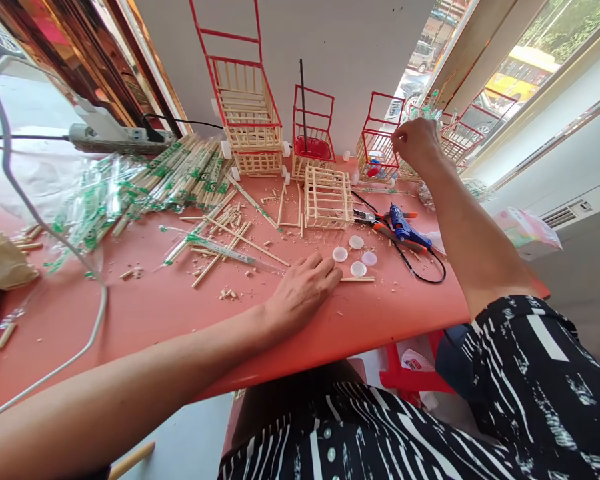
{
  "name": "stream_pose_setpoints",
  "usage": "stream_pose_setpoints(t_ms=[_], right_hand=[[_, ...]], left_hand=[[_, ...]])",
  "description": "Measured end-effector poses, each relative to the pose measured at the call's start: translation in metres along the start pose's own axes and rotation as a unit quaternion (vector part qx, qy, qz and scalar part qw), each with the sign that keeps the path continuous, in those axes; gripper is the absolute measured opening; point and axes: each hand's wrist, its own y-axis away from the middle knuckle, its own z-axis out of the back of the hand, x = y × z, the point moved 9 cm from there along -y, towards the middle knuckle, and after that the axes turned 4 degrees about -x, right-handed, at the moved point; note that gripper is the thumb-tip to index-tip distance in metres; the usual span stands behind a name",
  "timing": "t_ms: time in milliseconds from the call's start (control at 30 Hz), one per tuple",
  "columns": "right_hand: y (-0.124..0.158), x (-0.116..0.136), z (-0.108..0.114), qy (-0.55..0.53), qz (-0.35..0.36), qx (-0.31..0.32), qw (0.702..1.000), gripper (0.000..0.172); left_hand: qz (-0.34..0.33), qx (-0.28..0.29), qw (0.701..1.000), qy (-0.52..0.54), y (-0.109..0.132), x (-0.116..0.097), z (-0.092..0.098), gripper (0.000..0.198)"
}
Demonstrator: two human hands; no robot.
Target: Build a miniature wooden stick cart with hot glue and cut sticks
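Note:
My left hand (pixel 305 293) rests palm down on the table with its fingers curled. Short wooden sticks (pixel 359 279) stick out from under its fingertips. Raised at the right, my right hand (pixel 421 145) is closed in a pinch beside a small wooden cart with a red frame (pixel 375 148); whatever the fingers hold is hidden. Between the hands lie several white plastic caps (pixel 359 269). Just behind them stands an unpainted stick basket (pixel 329 200). A blue glue gun (pixel 405 227) lies below my right forearm, next to orange-handled pliers (pixel 384 228).
Wrapped chopsticks (pixel 180 173) are heaped at the back left by a power strip (pixel 115 139). A tall red-framed cart (pixel 247 110) and a smaller one (pixel 314 133) stand against the wall. Cut sticks (pixel 225 233) litter the table (pixel 170 333). A grey cable (pixel 45 220) crosses the left side.

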Motion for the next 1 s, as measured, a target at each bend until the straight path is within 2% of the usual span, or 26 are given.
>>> stream_pose_setpoints(t_ms=[67, 133, 300, 433, 533, 633, 733, 1000], right_hand=[[0.005, 0.000, 0.013, 0.005, -0.025, -0.008, 1.000, 0.033], [0.024, 0.010, 0.024, -0.009, -0.012, -0.001, 1.000, 0.032], [0.113, 0.027, 0.034, -0.083, 0.005, 0.074, 0.994, 0.029], [0.182, 0.045, 0.024, -0.139, 0.052, 0.134, 0.980, 0.027], [0.217, 0.067, 0.011, -0.149, 0.113, 0.170, 0.968, 0.026], [0.233, 0.087, 0.000, -0.116, 0.162, 0.182, 0.963, 0.027], [0.238, 0.096, -0.008, -0.095, 0.185, 0.195, 0.959, 0.026], [0.238, 0.078, -0.007, -0.171, 0.136, 0.171, 0.961, 0.015]], left_hand=[[-0.001, 0.005, 1.000, -0.002, 0.000, 0.000, 0.000, 0.018], [-0.001, 0.011, 1.000, -0.004, 0.000, 0.000, -0.001, 0.018], [0.002, 0.011, 1.000, -0.003, 0.000, 0.000, 0.000, 0.018], [0.007, 0.009, 1.000, 0.002, 0.000, 0.000, 0.002, 0.018], [0.012, 0.019, 1.000, -0.005, 0.000, 0.000, 0.001, 0.018], [0.016, 0.024, 0.999, -0.017, 0.001, 0.000, 0.001, 0.018], [0.017, 0.027, 0.999, -0.022, 0.001, 0.000, 0.000, 0.018], [0.004, 0.002, 1.000, -0.021, 0.001, -0.002, 0.002, 0.018]])
